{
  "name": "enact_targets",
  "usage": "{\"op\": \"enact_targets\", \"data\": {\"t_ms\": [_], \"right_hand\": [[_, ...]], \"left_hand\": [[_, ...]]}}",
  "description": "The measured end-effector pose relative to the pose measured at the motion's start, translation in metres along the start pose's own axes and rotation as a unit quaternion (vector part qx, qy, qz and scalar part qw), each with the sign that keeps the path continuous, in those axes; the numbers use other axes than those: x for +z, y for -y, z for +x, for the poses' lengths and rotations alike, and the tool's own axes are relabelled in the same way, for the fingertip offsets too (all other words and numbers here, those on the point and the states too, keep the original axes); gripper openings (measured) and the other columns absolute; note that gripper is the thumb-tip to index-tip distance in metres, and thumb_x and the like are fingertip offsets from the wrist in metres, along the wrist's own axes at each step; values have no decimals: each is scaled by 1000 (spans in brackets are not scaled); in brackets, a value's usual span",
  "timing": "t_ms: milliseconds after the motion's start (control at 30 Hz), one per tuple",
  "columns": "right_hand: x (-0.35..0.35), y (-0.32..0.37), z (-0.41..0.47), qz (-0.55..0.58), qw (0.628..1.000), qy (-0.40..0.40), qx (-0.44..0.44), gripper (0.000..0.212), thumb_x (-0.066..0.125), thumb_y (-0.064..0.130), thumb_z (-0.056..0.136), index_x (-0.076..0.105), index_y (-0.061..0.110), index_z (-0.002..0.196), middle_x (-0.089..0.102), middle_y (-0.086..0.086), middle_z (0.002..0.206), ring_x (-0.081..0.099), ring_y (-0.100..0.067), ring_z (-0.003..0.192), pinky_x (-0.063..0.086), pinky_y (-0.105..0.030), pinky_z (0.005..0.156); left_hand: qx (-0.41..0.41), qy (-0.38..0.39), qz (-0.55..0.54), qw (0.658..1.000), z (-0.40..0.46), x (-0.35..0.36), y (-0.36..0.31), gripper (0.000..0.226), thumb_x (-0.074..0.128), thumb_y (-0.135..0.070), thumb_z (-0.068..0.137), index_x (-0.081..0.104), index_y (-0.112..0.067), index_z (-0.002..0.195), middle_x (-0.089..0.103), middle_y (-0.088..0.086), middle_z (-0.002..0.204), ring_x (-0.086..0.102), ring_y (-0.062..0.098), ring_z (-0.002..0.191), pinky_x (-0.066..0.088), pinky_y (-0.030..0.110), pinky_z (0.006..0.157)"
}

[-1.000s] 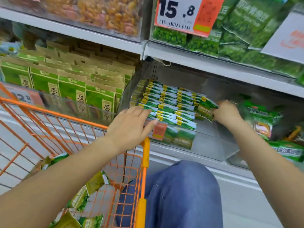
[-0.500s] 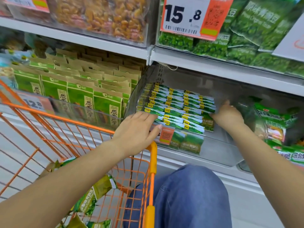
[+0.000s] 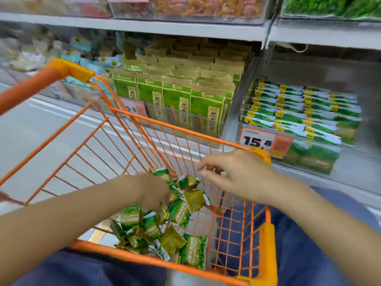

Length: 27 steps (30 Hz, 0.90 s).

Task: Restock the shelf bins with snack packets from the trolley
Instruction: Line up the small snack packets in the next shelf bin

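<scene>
Green snack packets [image 3: 171, 242] lie heaped in the near end of the orange wire trolley [image 3: 165, 125]. My left hand [image 3: 153, 190] reaches down into the heap, and its fingers curl round a bunch of packets [image 3: 193, 200] at the top of the pile. Just above the trolley's right side, my right hand [image 3: 237, 172] hovers with loosely curled fingers and holds nothing. On the shelf at the right, the clear bin [image 3: 350, 172] holds neat rows of the same green packets [image 3: 299, 112].
A 15.8 price tag [image 3: 266, 141] hangs on the bin's front. Left of it stands a bin of green-and-brown paper packs [image 3: 179, 100]. More bins fill the shelf above [image 3: 185, 27]. My knees in blue jeans [image 3: 299, 254] flank the trolley's near end.
Both hands have left the shelf bin and come down to the trolley. My view has swung down and left. The left hand now grips packets in the heap.
</scene>
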State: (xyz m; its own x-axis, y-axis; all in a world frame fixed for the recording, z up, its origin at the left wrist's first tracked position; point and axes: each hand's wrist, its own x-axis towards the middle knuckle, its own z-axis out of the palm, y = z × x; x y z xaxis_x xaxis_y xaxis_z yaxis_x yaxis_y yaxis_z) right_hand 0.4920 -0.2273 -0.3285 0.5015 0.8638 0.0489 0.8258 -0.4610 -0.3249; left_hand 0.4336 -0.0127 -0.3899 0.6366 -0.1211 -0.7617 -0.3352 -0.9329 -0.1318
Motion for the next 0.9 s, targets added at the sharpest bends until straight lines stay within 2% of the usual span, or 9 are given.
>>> {"op": "enact_targets", "data": {"t_ms": [33, 100, 233, 367, 533, 600, 733, 800, 900], "right_hand": [[9, 2, 4, -9, 999, 32, -5, 27, 43, 41, 98, 57, 35, 120, 69, 13, 105, 62, -8, 96, 43, -26, 71], [22, -1, 9, -65, 995, 82, -1, 33, 39, 44, 99, 51, 33, 127, 66, 7, 113, 60, -16, 103, 40, -30, 71], [32, -9, 6, -131, 986, 99, 28, 38, 38, 47, 98, 48, 26, 129, 64, -2, 117, 59, -25, 106, 47, -36, 78], [29, -9, 6, -107, 990, 86, 29, 42, 37, 48, 98, 46, 27, 133, 64, 2, 119, 59, -21, 108, 49, -35, 80], [26, -7, 3, -105, 991, 71, 33, 43, 36, 51, 98, 44, 30, 135, 66, 7, 114, 59, -17, 105, 47, -30, 75], [23, -7, 3, -35, 997, 23, 58, 48, 32, 58, 95, 44, 32, 134, 67, 12, 105, 61, -13, 99, 51, -32, 76], [13, -7, 2, 218, 963, -91, 130, 62, 21, 66, 85, 56, 30, 121, 69, 7, 91, 66, -12, 86, 52, -41, 79], [10, -5, 2, 341, 918, -115, 168, 58, 27, 63, 83, 63, 27, 110, 68, 5, 86, 67, -8, 75, 55, -39, 77], [-2, -1, 1, 524, 813, -149, 206, 35, 38, 48, 89, 65, 25, 91, 65, -6, 82, 67, -16, 63, 57, -29, 63]], "left_hand": [[-9, 70, -10, 997, 5, 9, 5, 43, 50, -39, 96, 54, -16, 132, 60, 4, 124, 54, 24, 106, 46, 38, 89], [-10, 108, -29, 994, 13, 22, 13, 47, 55, -39, 94, 54, -9, 130, 62, 7, 111, 53, 24, 94, 47, 39, 85], [-8, 81, -18, 996, 20, 29, 9, 39, 60, -36, 92, 59, -13, 123, 63, 3, 110, 57, 22, 100, 48, 36, 84], [20, 53, -20, 998, 27, 32, 3, 18, 54, -25, 95, 61, -11, 103, 59, 4, 97, 50, 19, 86, 47, 36, 78], [71, 40, -200, 976, 19, 22, 6, 13, 45, -7, 94, 58, -9, 94, 57, 1, 89, 51, 18, 78, 43, 32, 67], [80, -38, -332, 939, 6, 1, 14, 18, 46, 0, 89, 56, -14, 88, 58, 2, 87, 56, 18, 78, 47, 32, 68], [123, -187, -588, 778, -30, -40, 23, 13, 57, -4, 91, 51, -12, 83, 53, -9, 63, 57, 5, 61, 55, 25, 68], [134, -244, -637, 719, -41, -50, 24, 13, 60, -9, 92, 51, -12, 83, 51, -7, 64, 60, 7, 63, 56, 26, 68], [137, -311, -696, 633, -51, -62, 17, 15, 55, -9, 94, 49, -12, 81, 49, -3, 66, 59, 9, 61, 58, 29, 65]]}}
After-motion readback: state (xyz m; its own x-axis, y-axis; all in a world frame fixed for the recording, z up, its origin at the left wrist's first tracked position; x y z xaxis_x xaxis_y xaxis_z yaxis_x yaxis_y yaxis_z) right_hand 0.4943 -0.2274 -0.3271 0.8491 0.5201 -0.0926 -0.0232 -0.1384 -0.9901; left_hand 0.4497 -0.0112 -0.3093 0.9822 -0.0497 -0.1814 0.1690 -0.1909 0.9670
